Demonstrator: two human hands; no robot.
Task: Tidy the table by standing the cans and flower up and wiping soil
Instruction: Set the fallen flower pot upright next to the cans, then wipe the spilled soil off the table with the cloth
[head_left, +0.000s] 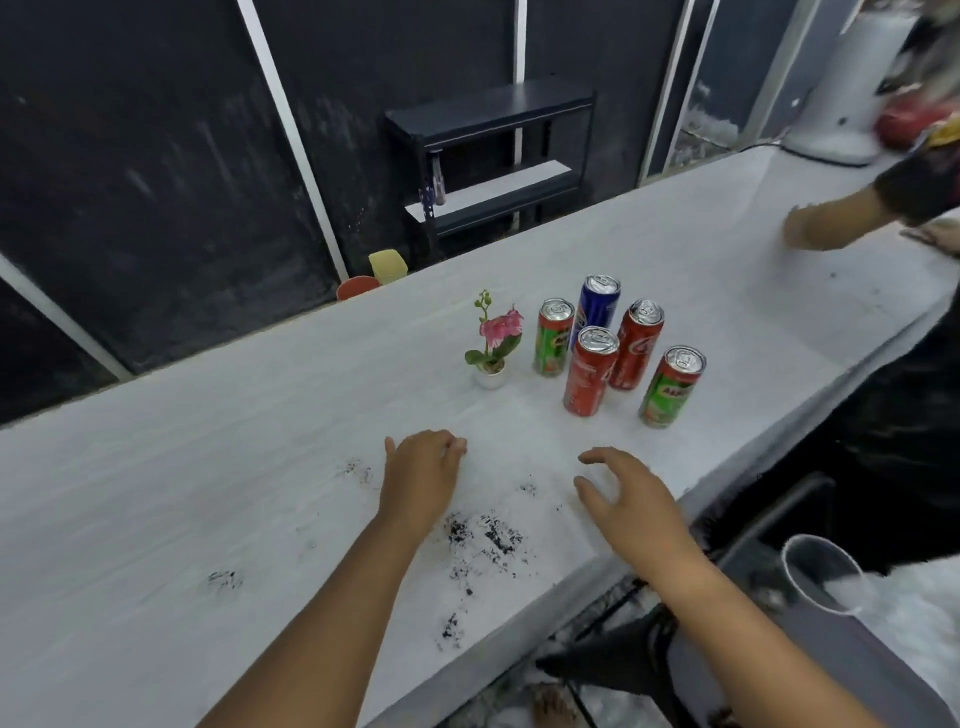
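Several cans stand upright in a cluster on the white table (208, 467): a blue can (598, 306), two red cans (589, 374) (638, 345) and two green cans (554, 338) (671, 387). A pink flower in a small white pot (492, 345) stands upright left of them. Dark soil (485, 540) is scattered on the table near its front edge, with smaller patches further left (226, 578). My left hand (421, 475) hovers over the table, fingers loosely curled, holding nothing. My right hand (631, 501) is beside it, fingers spread, holding nothing.
Another person's arm (831, 223) reaches over the far right of the table. A dark shelf unit (493, 156) stands behind the table, with an orange and a yellow container (374, 275) at its far edge. A clear cup (821, 577) sits low on the right.
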